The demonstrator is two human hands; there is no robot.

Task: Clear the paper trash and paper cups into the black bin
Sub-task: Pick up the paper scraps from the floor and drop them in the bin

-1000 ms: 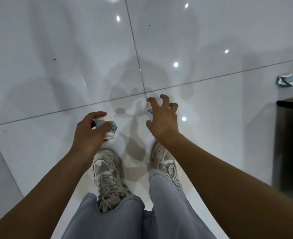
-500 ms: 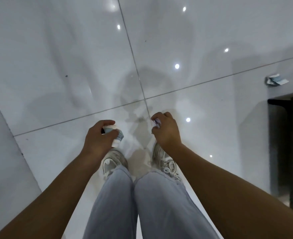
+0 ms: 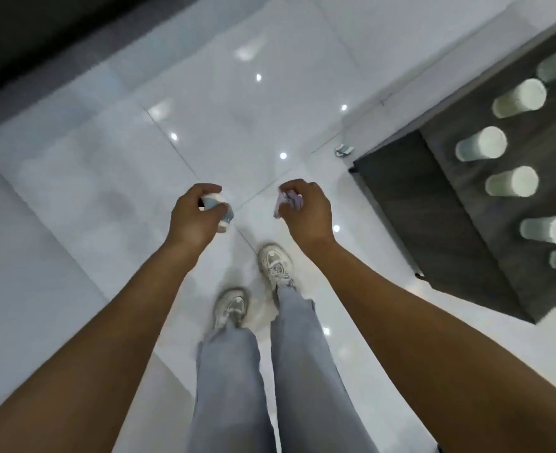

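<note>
My left hand [image 3: 193,217] grips a small white and blue paper cup [image 3: 219,212] above the white tiled floor. My right hand [image 3: 306,209] holds a crumpled piece of paper [image 3: 288,202], which shows past the fingers. Another crumpled paper scrap [image 3: 344,149] lies on the floor by the corner of a dark table [image 3: 410,204]. Several white paper cups [image 3: 481,144] stand on that table at the right. The black bin is not in view.
The dark wooden table fills the right side, its near corner close to my right arm. My two feet in pale sneakers [image 3: 275,263] stand on the glossy floor [image 3: 106,178]. A dark wall or edge [image 3: 41,34] runs along the upper left.
I have risen from a crouch, so the floor looks farther away. Both hands came up holding the cup and the paper. The view turned, bringing the table with cups into sight.
</note>
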